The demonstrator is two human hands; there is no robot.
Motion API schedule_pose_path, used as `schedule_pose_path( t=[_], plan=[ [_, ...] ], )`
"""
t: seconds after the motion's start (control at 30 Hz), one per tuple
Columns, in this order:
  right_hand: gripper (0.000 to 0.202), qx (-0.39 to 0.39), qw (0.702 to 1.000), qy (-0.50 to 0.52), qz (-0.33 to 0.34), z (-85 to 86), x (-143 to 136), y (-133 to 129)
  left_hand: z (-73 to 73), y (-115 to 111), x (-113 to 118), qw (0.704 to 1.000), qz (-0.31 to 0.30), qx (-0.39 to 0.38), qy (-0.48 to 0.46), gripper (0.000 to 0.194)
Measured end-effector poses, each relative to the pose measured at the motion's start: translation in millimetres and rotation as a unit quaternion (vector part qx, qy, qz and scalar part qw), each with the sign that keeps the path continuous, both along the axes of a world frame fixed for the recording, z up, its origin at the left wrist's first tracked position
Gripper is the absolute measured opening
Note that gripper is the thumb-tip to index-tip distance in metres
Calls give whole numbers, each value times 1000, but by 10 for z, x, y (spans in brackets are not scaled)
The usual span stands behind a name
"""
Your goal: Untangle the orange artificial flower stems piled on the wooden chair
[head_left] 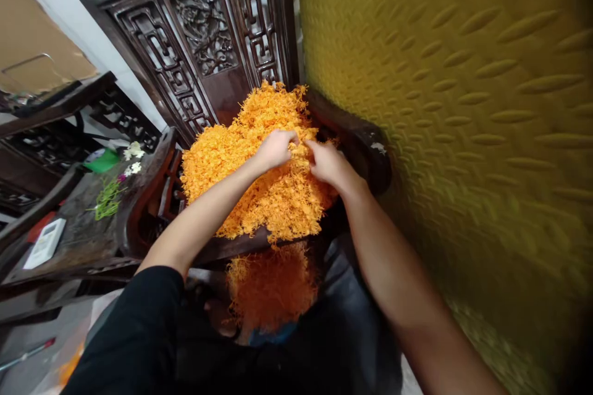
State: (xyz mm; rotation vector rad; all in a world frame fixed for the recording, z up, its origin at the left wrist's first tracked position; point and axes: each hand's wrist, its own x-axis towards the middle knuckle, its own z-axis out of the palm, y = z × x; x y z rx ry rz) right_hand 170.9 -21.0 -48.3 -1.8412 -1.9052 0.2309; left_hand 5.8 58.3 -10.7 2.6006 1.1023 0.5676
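A big heap of orange frilly plastic-looking pieces [250, 176] fills the seat of a dark carved wooden chair [227, 89]. My left hand [278, 148] is over the upper middle of the heap, fingers curled in a pinch with orange strands at their tips. Facing it from the right, my right hand [330, 163] has its index finger pointing toward the left fingertips and its other fingers bent. The two hands are close but apart. Whatever the right fingers hold is too small to make out against the orange.
More orange pieces sit in a container [273, 287] below, between my legs. A yellow tread-patterned wall [440, 111] rises close on the right. On the wooden bench [88, 213] at left lie a white remote-like device [46, 242], green stems [108, 199] and white flowers [133, 151].
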Motion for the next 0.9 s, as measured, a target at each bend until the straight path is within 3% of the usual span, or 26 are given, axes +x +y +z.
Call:
schedule_pose_path(
  t=[0.07,0.13,0.23,0.33,0.43,0.53,0.6,0.67,0.73,0.8,0.9],
  plan=[
    [38,49,999,9,-13,21,37,-41,-25,15,-121,1000,9,7,-29,13],
    [22,117,992,36,-24,76,56,-76,-9,19,-265,997,36,-7,-73,16],
    [22,203,976,69,-38,166,20,-110,14,4,-419,986,86,-38,-137,23],
    [26,259,961,85,-44,223,-77,-129,-28,-28,-441,988,43,-36,-143,53],
    [29,220,970,89,-56,242,-148,-148,-182,-89,-360,997,-36,1,-72,92],
    [38,151,980,63,-110,257,-143,-165,-427,-208,-261,998,-40,49,7,71],
    [39,193,972,42,-126,282,-125,-137,-593,-311,-219,996,-11,85,17,53],
    [38,257,961,37,-94,316,-131,-37,-723,-408,-206,993,5,113,13,53],
    [39,255,966,32,-39,336,-175,149,-795,-475,-220,992,-2,128,13,61],
    [43,175,984,8,-12,326,-244,386,-809,-506,-257,991,-15,131,8,65],
    [55,36,998,-47,-29,279,-325,704,-756,-505,-335,993,-17,114,-27,65]
  ],
)
